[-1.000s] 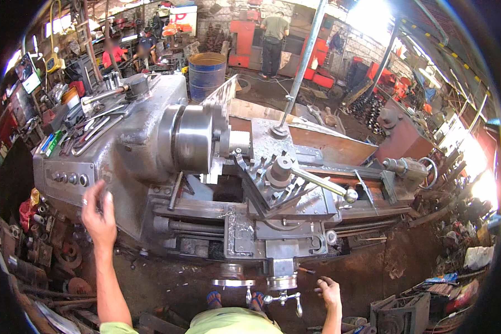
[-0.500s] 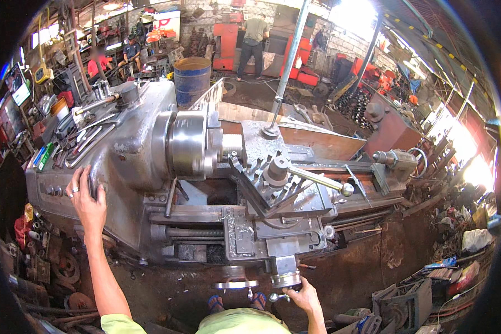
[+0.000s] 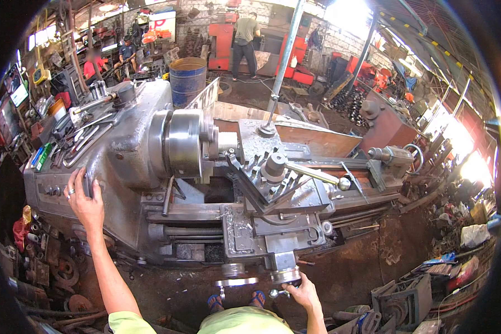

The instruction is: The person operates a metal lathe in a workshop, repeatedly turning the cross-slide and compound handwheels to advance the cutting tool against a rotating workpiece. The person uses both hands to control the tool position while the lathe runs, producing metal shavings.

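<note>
Left hand (image 3: 85, 201) flat on the front face of the lathe headstock (image 3: 114, 156), fingers spread, pinching nothing, near the lathe's left end. Right hand (image 3: 300, 289) closed around the crank handle (image 3: 278, 291) of the handwheel (image 3: 286, 275) at the carriage's front edge, below the apron (image 3: 261, 234). Chuck (image 3: 183, 143) at the headstock's right face, tool post (image 3: 274, 166) just beside it on the carriage. Tailstock (image 3: 392, 155) well apart at the bed's right end. Wrenches (image 3: 80, 142) lying on top of the headstock.

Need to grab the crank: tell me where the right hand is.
In the head view, lower centre-right: the right hand grips the small crank handle under the lathe carriage, beside the handwheel.
</note>
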The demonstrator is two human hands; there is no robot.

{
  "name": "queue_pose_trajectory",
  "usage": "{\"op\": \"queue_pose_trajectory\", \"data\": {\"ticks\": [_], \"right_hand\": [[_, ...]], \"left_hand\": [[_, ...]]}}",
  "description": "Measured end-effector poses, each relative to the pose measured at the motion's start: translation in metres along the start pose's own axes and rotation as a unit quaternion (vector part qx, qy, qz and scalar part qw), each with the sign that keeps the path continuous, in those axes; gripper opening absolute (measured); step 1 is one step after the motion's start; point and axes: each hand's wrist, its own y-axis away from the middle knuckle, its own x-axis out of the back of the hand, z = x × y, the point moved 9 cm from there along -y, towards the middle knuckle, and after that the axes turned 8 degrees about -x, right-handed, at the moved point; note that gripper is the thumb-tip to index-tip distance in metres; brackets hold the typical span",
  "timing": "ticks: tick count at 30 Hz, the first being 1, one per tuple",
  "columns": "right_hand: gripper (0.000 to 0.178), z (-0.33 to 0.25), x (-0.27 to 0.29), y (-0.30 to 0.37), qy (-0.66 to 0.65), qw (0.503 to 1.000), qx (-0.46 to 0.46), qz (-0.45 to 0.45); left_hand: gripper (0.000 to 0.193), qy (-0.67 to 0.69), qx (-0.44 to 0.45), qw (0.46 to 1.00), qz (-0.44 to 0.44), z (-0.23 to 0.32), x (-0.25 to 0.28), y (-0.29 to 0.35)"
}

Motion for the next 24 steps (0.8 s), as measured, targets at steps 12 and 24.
{"op": "queue_pose_trajectory", "data": {"ticks": [12,24], "right_hand": [[0.084,0.006,-0.001,-0.005,0.007,1.000,0.005,0.017],[0.081,-0.006,0.005,0.003,-0.006,1.000,-0.004,0.014]], "left_hand": [[0.042,-0.005,-0.010,1.000,0.002,-0.005,-0.002,0.001],[0.042,0.002,-0.009,1.000,0.004,-0.009,-0.003,0.002]]}}
